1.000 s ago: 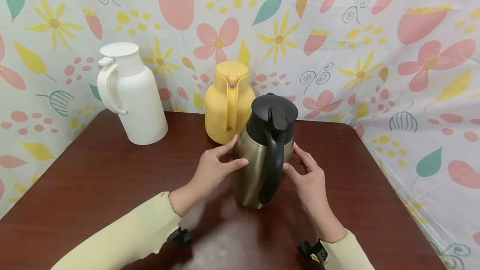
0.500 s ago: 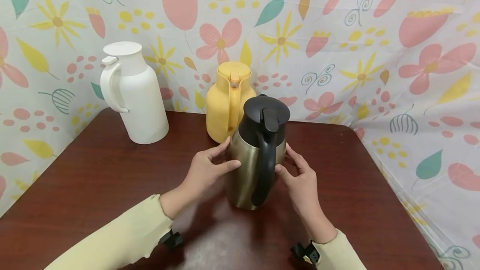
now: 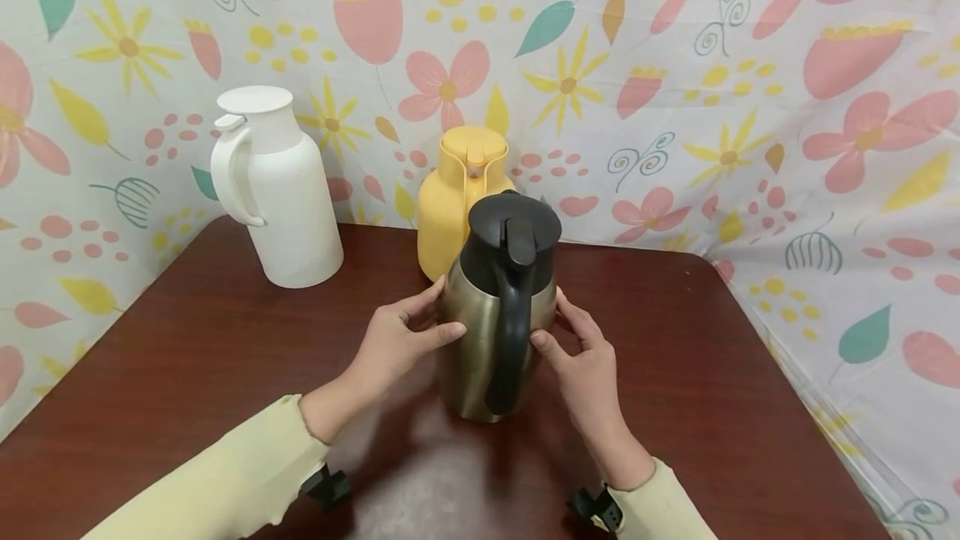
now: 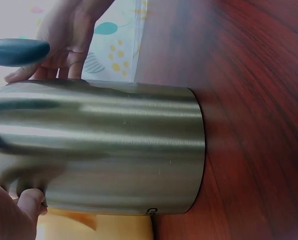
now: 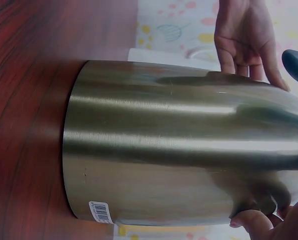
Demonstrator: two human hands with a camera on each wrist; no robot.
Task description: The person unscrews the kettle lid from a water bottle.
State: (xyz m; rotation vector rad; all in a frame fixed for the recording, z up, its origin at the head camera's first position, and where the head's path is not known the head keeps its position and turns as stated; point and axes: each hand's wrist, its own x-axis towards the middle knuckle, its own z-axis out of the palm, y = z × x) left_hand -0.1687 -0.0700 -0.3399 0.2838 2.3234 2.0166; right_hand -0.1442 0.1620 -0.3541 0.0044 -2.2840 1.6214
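A vacuum jug (image 3: pixel 480 348) with a brushed gold-metal body, black lid and black handle stands upright on the dark wood table, its handle towards me. My left hand (image 3: pixel 386 348) holds its left side, thumb in front and fingers behind. On the opposite side my right hand (image 3: pixel 585 369) grips the body, thumb beside the handle. The left wrist view shows the jug body (image 4: pixel 114 145) with its base right at the tabletop. In the right wrist view a barcode sticker (image 5: pixel 100 212) sits low on the metal.
Behind the metal jug stands a yellow jug (image 3: pixel 442 223), partly hidden by it. A white jug (image 3: pixel 296 207) stands at the back left. The wood table (image 3: pixel 675 340) ends at a flower-print cloth (image 3: pixel 660 40) at the back and right.
Both hands have moved left together with the metal jug, which now covers more of the yellow jug. The white and yellow jugs keep their places; the head view has shifted slightly.
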